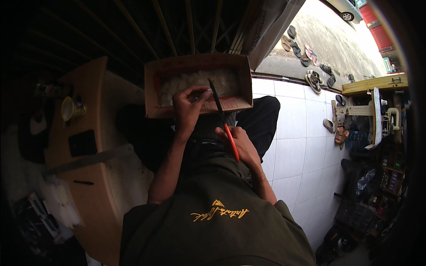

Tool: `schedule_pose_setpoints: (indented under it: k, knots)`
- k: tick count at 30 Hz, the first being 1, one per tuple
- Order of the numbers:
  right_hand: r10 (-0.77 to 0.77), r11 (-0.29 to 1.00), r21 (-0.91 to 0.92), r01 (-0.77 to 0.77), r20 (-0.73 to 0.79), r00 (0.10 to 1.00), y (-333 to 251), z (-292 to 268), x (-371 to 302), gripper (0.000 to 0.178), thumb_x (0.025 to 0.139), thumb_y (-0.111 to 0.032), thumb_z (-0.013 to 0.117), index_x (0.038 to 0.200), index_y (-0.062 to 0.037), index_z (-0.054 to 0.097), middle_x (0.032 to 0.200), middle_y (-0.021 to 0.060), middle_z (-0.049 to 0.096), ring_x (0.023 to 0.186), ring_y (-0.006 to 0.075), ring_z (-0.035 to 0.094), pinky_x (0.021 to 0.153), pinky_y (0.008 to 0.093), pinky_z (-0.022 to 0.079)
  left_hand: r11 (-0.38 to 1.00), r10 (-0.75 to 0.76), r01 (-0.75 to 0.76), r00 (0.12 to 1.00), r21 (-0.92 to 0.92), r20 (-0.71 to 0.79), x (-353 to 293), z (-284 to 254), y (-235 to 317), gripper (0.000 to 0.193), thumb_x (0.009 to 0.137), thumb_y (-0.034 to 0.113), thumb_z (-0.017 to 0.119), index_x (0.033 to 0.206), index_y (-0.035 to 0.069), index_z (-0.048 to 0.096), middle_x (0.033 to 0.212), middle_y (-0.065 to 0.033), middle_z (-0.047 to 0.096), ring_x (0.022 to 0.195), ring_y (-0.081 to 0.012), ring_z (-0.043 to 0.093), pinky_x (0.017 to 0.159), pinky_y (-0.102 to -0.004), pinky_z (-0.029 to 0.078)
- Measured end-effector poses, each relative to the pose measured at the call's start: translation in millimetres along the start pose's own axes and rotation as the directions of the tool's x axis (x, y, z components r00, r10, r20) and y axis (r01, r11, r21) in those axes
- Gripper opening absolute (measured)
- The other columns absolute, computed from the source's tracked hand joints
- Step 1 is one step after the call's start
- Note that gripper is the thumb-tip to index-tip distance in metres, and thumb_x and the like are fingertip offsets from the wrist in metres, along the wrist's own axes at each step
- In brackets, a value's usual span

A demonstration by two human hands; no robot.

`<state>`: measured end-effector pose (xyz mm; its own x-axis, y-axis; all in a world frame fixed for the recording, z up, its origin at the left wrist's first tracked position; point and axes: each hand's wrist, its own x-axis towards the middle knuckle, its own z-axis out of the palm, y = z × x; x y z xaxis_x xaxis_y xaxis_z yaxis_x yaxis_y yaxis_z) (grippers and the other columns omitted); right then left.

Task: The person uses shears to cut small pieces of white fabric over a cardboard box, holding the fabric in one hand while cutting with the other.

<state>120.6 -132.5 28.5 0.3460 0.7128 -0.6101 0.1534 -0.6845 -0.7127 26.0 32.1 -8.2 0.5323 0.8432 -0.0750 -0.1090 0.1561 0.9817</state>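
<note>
We see a pair of scissors slanting across the front wall of an open cardboard box, tip over its whitish contents. The scissors have long, slim, dark blades and a bright red handle (the most vivid colour near us). Our right hand is curled round that handle. Our left hand is pinched, thumb to fingertips, on a small white piece just beside the blades.
</note>
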Motion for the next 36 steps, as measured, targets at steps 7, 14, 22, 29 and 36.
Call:
schedule_pose_setpoints:
  k: [7, 14, 22, 29, 36]
  knots:
    - [-0.127, 0.991, 0.044, 0.125, 0.045, 0.991, 12, 6, -6, 0.069, 0.097, -0.059, 0.042, 0.113, 0.0074, 0.055, 0.089, 0.0287, 0.064, 0.088, 0.0420, 0.064, 0.080, 0.0439, 0.046, 0.984, -0.076, 0.062, 0.994, -0.167, -0.081, 0, 5, 7, 0.016, 0.084, 0.000, 0.074, 0.100, -0.002, 0.071, 0.093, -0.0084, 0.073, 0.084, -0.0113, 0.068, 0.075, -0.0228, 0.054]
    - [-0.189, 0.982, -0.006, 0.189, 0.049, 0.981, 22, 19, -1, 0.065, 0.099, -0.058, 0.039, 0.118, 0.0031, 0.045, 0.093, 0.0331, 0.063, 0.097, 0.0496, 0.060, 0.081, 0.0490, 0.045, 0.986, -0.086, 0.077, 0.995, -0.145, -0.059, -1, 6, 5, 0.017, 0.083, 0.001, 0.075, 0.100, 0.000, 0.072, 0.090, -0.0073, 0.073, 0.078, -0.0111, 0.069, 0.067, -0.0212, 0.055]
    - [-0.116, 0.993, -0.002, 0.116, -0.008, 0.993, 7, 17, 1, 0.066, 0.097, -0.060, 0.043, 0.108, 0.0040, 0.051, 0.090, 0.0311, 0.062, 0.093, 0.0493, 0.060, 0.078, 0.0485, 0.045, 0.997, -0.065, 0.067, 0.997, -0.050, 0.042, -3, 2, 3, 0.010, 0.087, 0.002, 0.072, 0.096, -0.002, 0.072, 0.087, -0.0062, 0.072, 0.080, -0.0104, 0.069, 0.072, -0.0225, 0.056]
    - [-0.057, 0.997, -0.041, 0.058, 0.036, 0.998, -4, 8, 1, 0.067, 0.096, -0.057, 0.050, 0.088, 0.0089, 0.060, 0.069, 0.0249, 0.059, 0.066, 0.0375, 0.061, 0.064, 0.0430, 0.045, 0.995, -0.042, 0.040, 0.999, 0.088, 0.026, -5, -1, 0, 0.011, 0.086, 0.003, 0.072, 0.096, -0.002, 0.072, 0.086, -0.0059, 0.073, 0.078, -0.0094, 0.069, 0.070, -0.0222, 0.055]
    - [-0.032, 0.967, 0.255, 0.011, 0.076, 0.997, 21, 15, 5, 0.068, 0.098, -0.058, 0.047, 0.088, 0.0078, 0.059, 0.061, 0.0072, 0.053, 0.056, 0.0171, 0.052, 0.056, 0.0362, 0.042, 0.628, 0.005, -0.077, 0.996, 0.774, 0.094, 26, -34, -12, 0.021, 0.085, 0.007, 0.072, 0.104, -0.001, 0.068, 0.101, -0.0122, 0.072, 0.089, -0.0212, 0.070, 0.080, -0.0326, 0.055]
